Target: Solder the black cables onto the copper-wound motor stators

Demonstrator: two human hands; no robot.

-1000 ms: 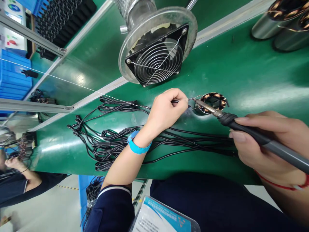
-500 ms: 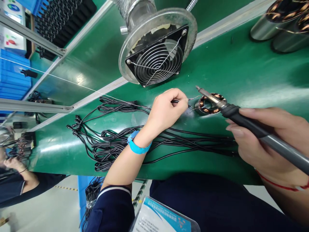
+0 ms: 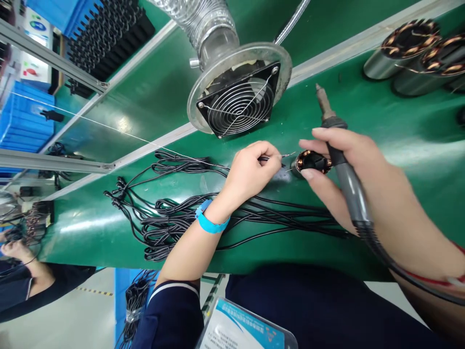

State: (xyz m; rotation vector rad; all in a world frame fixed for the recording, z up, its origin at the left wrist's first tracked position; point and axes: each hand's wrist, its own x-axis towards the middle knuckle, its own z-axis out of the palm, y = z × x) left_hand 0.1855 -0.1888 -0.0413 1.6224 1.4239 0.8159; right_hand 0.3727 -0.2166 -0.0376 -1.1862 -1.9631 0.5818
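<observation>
My left hand (image 3: 253,170) pinches a thin wire end beside a small copper-wound stator (image 3: 310,161) lying on the green belt (image 3: 385,121). It wears a blue wrist strap (image 3: 210,220). My right hand (image 3: 358,167) grips a soldering iron (image 3: 339,155) with its tip pointing up and away from the stator. The thumb and forefinger of that hand reach around the stator. A thin solder wire (image 3: 109,127) runs from the far left toward my left hand.
A fume fan (image 3: 240,99) on a flexible duct stands just behind the hands. Bundles of black cables (image 3: 181,218) lie across the belt to the left. Several metal stator housings (image 3: 410,48) sit at the back right. Another person's hand (image 3: 14,249) works at the far left.
The soldering iron has lifted off the stator and swung upright. My right hand has moved left, its fingers closing around the stator. The left hand has kept its pinch.
</observation>
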